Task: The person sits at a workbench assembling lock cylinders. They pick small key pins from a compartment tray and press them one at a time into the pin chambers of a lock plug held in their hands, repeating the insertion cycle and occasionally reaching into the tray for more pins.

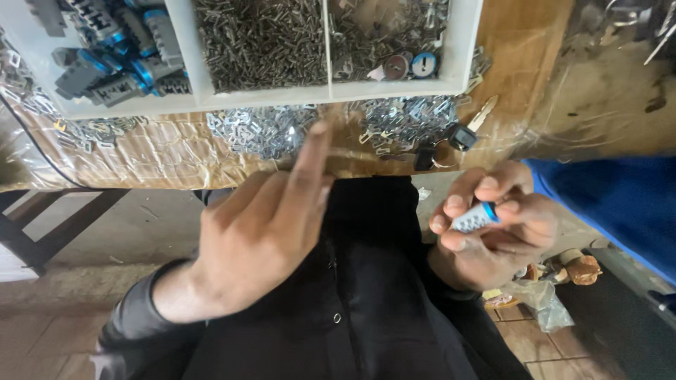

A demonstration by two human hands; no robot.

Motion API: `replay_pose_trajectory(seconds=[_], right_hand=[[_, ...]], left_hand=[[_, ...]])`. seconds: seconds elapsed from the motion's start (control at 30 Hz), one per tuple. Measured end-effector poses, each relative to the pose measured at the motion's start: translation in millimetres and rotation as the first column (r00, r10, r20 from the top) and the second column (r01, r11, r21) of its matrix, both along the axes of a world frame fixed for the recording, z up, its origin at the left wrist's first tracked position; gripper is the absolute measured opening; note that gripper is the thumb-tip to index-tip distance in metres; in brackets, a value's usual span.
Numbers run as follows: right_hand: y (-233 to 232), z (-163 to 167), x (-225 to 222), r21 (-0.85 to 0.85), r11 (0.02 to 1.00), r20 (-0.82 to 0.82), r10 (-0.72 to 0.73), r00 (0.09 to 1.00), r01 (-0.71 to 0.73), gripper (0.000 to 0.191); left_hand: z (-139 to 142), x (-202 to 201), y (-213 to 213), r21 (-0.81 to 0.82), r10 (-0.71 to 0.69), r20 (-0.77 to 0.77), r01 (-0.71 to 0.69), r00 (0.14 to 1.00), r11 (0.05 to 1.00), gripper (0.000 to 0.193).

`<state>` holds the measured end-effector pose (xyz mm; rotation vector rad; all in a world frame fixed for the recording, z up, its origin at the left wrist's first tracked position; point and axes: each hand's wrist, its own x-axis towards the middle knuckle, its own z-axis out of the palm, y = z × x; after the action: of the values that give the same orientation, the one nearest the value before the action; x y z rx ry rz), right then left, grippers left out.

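My right hand (pixel 493 229) is closed around a small grey-and-blue cylinder part (pixel 476 217), held at its fingertips above my dark lap. My left hand (pixel 264 229) is raised in front of the table edge, forefinger stretched up toward a heap of small shiny metal clips (pixel 264 130); it looks blurred and holds nothing that I can see. A white divided tray (pixel 331 90) sits on the table beyond, with grey-and-blue cylinder parts (pixel 116 56) in its left compartment and small metal pins (pixel 260 42) in the middle one.
A second clip pile (pixel 408 119), a key (pixel 484 112) and a black piece (pixel 461 137) lie on the plastic-covered wooden table (pixel 169 158). A blue sleeve (pixel 612 204) of another person enters from the right. Bags and clutter (pixel 542 295) lie on the tiled floor.
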<state>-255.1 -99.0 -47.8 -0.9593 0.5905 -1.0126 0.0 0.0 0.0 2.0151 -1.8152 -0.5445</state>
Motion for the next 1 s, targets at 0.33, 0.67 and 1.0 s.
replay_pose_trajectory(seconds=[0.33,0.67,1.0], right_hand=[[13.4,15.5,24.9,0.061,0.975,0.031,0.21,0.977,-0.212,0.052],[26.9,19.0,33.2,0.191,0.927,0.012,0.325,0.945,-0.322,0.041],[26.1,21.4,84.4,0.116,0.877,-0.001,0.47,0.883,-0.467,0.043]], left_hand=[[16.6,15.6,6.2,-0.15,-0.026,0.013,0.027,1.0,0.988,0.041],[7.1,22.7,14.9,-0.193,-0.004,0.024,0.009,1.0,0.981,0.029],[13.1,55.7,59.4,-0.066,0.308,0.014,-0.306,0.951,0.95,0.043]])
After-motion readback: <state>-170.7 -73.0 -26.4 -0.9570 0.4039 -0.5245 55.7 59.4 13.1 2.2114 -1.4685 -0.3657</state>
